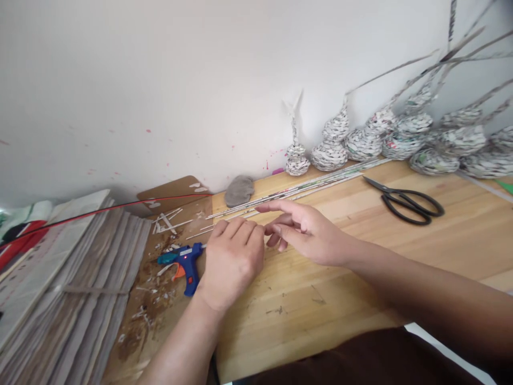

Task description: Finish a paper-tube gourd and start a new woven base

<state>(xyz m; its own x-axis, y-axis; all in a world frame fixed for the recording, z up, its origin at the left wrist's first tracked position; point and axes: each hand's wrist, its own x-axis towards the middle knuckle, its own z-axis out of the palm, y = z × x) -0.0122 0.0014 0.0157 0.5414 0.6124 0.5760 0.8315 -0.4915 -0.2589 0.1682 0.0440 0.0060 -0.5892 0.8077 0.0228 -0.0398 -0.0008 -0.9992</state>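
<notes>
Over the wooden table (348, 289), my left hand (235, 256) is closed with its knuckles up; whatever it may hold is hidden. Close to its right side, my right hand (306, 230) has its index finger stretched out and the thumb and other fingers curled loosely, with nothing visible between them. Thin rolled paper sticks (320, 181) lie behind both hands, running along the table. A blue glue gun (188, 262) with an orange trigger rests just left of my left hand. Black-handled scissors (404, 200) lie to the right, behind my right forearm.
Woven paper gourd shapes (332, 144) stand along the wall, some with long stems sticking up. A grey cloth-like lump (239, 191) sits at the back edge. At the left are a tied stack of newspapers (92, 278) and cardboard (136, 321) with paper scraps.
</notes>
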